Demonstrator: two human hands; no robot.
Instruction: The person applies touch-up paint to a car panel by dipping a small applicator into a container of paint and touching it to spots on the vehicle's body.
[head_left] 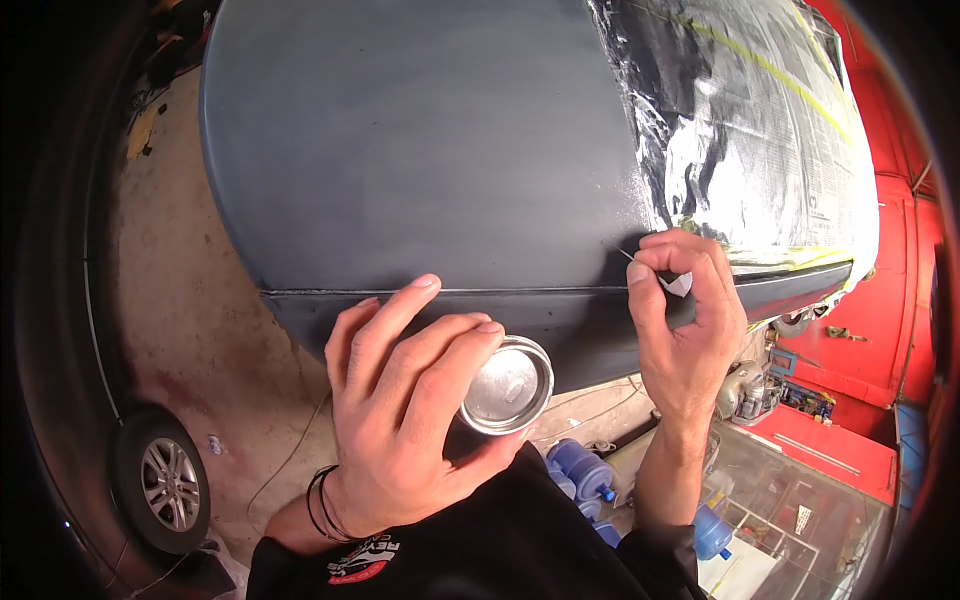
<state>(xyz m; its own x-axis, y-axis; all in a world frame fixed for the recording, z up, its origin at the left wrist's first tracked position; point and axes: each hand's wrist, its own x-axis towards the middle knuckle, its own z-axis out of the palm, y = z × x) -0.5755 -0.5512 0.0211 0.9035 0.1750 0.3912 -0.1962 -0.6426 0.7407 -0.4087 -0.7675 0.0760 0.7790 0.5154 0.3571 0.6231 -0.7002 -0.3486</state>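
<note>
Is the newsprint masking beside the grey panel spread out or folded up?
Spread out: the newsprint masking lies as a broad sheet beside the grey panel, with yellow tape running across it.

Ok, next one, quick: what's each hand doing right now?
Left hand: closed, holding a round metal tin.
Right hand: closed in a pinch, holding a thin piece; what it is cannot be told.

two bare hands [405, 415] [700, 330], one metal can [505, 385], one thin tool [625, 253], one spoked wheel [170, 485]
</note>
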